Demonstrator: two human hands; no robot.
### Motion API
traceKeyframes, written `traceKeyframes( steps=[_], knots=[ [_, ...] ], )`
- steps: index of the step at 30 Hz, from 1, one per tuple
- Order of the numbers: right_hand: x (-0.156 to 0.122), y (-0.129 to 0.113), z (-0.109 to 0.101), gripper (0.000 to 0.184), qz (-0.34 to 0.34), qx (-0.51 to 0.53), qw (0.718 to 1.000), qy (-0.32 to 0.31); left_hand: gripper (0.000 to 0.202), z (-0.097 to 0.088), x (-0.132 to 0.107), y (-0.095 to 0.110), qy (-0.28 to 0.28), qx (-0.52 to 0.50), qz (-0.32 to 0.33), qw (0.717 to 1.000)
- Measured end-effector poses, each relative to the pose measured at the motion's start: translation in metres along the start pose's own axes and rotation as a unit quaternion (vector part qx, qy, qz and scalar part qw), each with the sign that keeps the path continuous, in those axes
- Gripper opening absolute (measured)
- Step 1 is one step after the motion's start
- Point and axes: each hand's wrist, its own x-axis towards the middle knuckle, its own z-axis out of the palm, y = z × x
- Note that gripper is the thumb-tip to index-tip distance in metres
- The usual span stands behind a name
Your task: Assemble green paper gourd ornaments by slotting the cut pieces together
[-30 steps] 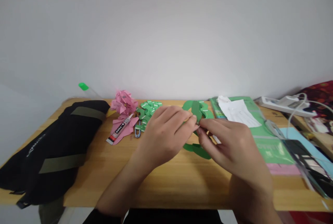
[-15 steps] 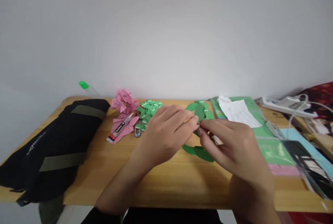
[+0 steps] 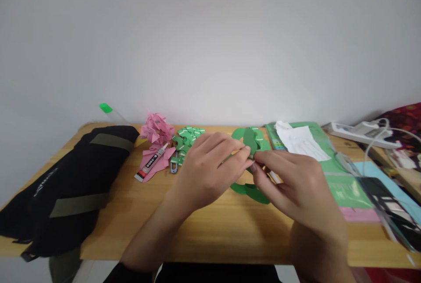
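Left hand: the left hand (image 3: 210, 171) is arching over the tabletop (image 3: 197, 234), its grip pressing thumb to forefinger on a green leaf (image 3: 250, 141).
Right hand: the right hand (image 3: 296, 182) is meeting it fingertip to fingertip, its grip pinching the same leaf from the other side.
Where the leaf is: it is being held just above the far side of a green paper ring (image 3: 251, 192), which is lying flat between the two hands.
Done, as I judge it: a few leaves seem to be sitting on the ring's far arc already, though the fingers are hiding how they are joined.
Left, as I judge it: the near arc is showing bare, and a heap of cut leaves (image 3: 187, 139) is waiting well to the left, so most of the ring looks uncovered.
Unused beside it: crumpled pink paper pieces (image 3: 157, 128) and a glue tube (image 3: 153, 162) are lying near the heap, touching neither hand.
Around: a black bag (image 3: 66, 182) is taking up the left end; a green paper pack (image 3: 338, 182) is lying at the right.
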Motion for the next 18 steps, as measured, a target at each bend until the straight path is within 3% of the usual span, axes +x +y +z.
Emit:
traceKeyframes(
  steps=[8, 18],
  knots=[
    [0.0002, -0.0001, 0.0002, 0.022, -0.001, 0.005, 1.0, -0.002, 0.007, -0.0019, 0.0014, 0.0019, -0.012, -0.011, -0.019, 1.0],
    [-0.0009, 0.0007, 0.0013, 0.021, 0.008, -0.008, 1.0, 0.008, 0.008, 0.0022, 0.0016, 0.0018, 0.009, 0.02, 0.005, 1.0]
  ],
)
